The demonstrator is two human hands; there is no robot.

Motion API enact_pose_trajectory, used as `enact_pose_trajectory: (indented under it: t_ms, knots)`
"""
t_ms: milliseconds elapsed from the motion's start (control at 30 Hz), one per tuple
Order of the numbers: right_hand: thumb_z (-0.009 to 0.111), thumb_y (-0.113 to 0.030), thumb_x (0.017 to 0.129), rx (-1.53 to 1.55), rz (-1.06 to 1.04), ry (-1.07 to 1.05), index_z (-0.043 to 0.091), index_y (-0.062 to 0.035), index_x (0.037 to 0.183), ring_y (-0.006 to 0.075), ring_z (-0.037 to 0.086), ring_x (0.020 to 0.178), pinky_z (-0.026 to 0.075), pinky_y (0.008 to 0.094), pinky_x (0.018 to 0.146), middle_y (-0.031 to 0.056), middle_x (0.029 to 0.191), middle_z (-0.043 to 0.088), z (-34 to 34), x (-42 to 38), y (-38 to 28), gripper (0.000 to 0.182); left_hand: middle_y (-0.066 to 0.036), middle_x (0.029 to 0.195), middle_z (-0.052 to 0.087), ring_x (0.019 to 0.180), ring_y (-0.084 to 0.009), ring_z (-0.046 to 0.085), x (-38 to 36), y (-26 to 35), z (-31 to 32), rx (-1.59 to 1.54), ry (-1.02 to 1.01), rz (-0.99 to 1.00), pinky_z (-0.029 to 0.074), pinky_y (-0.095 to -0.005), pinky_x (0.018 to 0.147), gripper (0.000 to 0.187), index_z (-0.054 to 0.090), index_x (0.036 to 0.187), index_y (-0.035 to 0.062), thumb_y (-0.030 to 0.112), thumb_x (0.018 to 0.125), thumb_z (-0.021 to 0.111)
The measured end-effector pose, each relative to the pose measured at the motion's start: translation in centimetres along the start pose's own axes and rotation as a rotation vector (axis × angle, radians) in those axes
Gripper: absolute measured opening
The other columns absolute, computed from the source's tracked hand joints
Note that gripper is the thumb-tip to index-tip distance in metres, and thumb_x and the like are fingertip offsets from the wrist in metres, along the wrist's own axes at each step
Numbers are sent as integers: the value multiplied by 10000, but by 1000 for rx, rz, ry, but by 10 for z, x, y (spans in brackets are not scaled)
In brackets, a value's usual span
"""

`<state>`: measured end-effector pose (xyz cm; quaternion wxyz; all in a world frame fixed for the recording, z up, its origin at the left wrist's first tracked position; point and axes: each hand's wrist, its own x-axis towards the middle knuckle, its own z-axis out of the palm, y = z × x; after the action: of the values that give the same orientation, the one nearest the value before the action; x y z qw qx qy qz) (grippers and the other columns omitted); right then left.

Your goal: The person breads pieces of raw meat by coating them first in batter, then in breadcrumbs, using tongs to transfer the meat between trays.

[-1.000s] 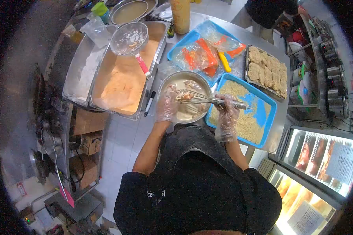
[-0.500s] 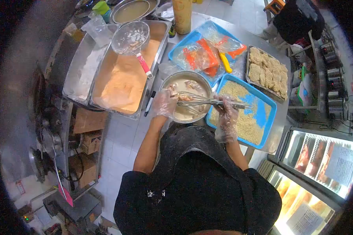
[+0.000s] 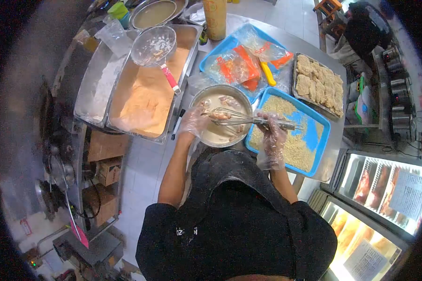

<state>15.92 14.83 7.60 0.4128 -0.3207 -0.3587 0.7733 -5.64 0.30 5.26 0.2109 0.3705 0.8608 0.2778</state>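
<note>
A round metal bowl (image 3: 209, 140) holds pale batter and pieces of raw meat. My left hand (image 3: 194, 122), in a clear plastic glove, is at the bowl's left rim, its fingers closed near a piece of meat; what they grip is hard to make out. My right hand (image 3: 272, 131), also gloved, grips the handle of a metal whisk (image 3: 232, 119) above the bowl's right side. A piece of meat (image 3: 219, 115) lies against the whisk wires. To the right, under my right hand, is a blue tray (image 3: 321, 153) of crumbs.
Deep pans of white powder (image 3: 97, 89) and orange powder (image 3: 143, 100) stand left, a sieve (image 3: 154, 47) over them. Behind the bowl, a blue tray (image 3: 220, 45) holds plastic bags and a yellow-handled tool (image 3: 267, 74). Coated pieces (image 3: 319, 84) fill a tray; a person (image 3: 368, 28) stands back right.
My left hand has shifted slightly left and down at the bowl's rim. The whisk stays almost level in my right hand. The person at the back right has moved.
</note>
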Motion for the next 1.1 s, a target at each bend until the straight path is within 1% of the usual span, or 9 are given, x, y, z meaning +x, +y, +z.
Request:
enact_pose_trajectory:
  t_ms: [100,233,400,500,600,700,800,933,1100]
  knots:
    - [573,-101,841,-54,-11,-27,519,-33,958,276,612,901,541,386,743,130,924,608,1,0,-6,145,-192,875,629,798,-267,622,0,-23,17,-410,106,10,493,-353,716,381,588,1028,-15,170,694,584]
    - [591,-89,829,-97,-66,-67,520,-48,955,273,611,898,527,388,771,119,936,599,8,-3,-13,150,-104,823,629,678,-146,603,2,-14,6,-592,-102,-239,494,-261,578,371,563,1086,3,87,727,607]
    - [605,-131,836,-204,-124,-33,600,-17,920,160,579,832,477,309,756,88,901,619,-11,5,6,141,-42,797,618,590,-110,566,0,-10,15,-987,10,-232,481,-235,505,331,554,1071,14,19,747,623]
    - [631,-85,804,-309,-163,-69,525,-56,967,207,590,877,497,356,785,67,918,581,-22,11,10,197,-34,791,621,593,-96,560,6,-23,17,-936,-36,-342,480,-224,501,303,564,1032,12,20,742,647]
    - [645,-98,798,-266,-145,-55,565,-45,936,164,572,835,478,314,746,48,870,592,-2,10,-4,168,-41,786,625,592,-91,559,-1,16,-5,-780,39,-415,472,-218,485,295,569,1012,9,29,734,663]
    - [646,-113,802,-288,-185,-46,603,-31,920,135,565,801,463,282,720,49,848,615,-7,12,-1,150,-46,768,622,578,-91,552,-1,12,1,-982,86,-292,465,-228,465,295,573,992,14,63,725,688]
    - [645,-93,798,-407,-224,-81,578,-42,937,150,573,831,476,310,751,48,884,602,-24,15,8,163,-54,769,622,583,-92,547,-5,31,-18,-575,165,-242,459,-238,458,278,584,949,22,103,716,712]
    - [644,-56,789,-583,-251,-132,529,-65,959,172,582,891,500,364,809,39,945,568,-33,16,10,205,-53,789,619,622,-99,552,-5,33,-25,-721,122,-212,469,-238,500,282,583,927,21,129,708,723]
    - [614,-69,810,-110,-77,-91,543,-41,961,216,602,886,512,368,781,89,948,604,0,3,-11,170,-41,814,610,638,-87,548,2,25,-16,-768,143,-89,470,-228,524,283,575,932,15,124,713,718]
